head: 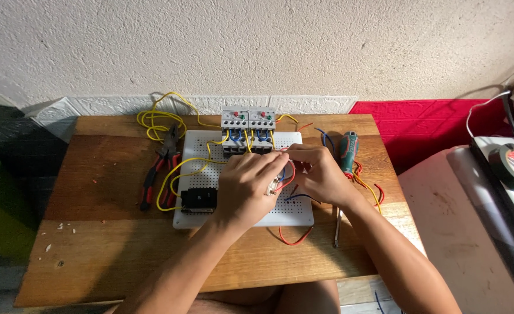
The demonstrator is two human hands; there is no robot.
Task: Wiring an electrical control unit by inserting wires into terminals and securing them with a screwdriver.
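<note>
Two hands met over a white perforated board (280, 216), left hand (246, 183) and right hand (318, 173) pinching a small pale part (273, 186) among red wires (292, 174), steadying it. Pliers (159, 168) (red-handled) lay left of the board, a green screwdriver (346, 156) right, both within reach.

Perforated board (303, 216) on table (94, 256): pliers (159, 168) to its left, screwdriver (346, 168) right, relays (248, 121) at its far edge.

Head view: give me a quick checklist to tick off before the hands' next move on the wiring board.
1. Both hands, left hand and right hand, over the white perforated board: ok.
2. Small part pinched between fingers visible: cannot tell what it is.
3. Two grey modules seated at board's far edge: ok.
4. Screwdriver lying beside right hand: ok.
5. Pliers off the board, left: ok.
6. Yellow wire ends fastened: cannot tell.
</note>
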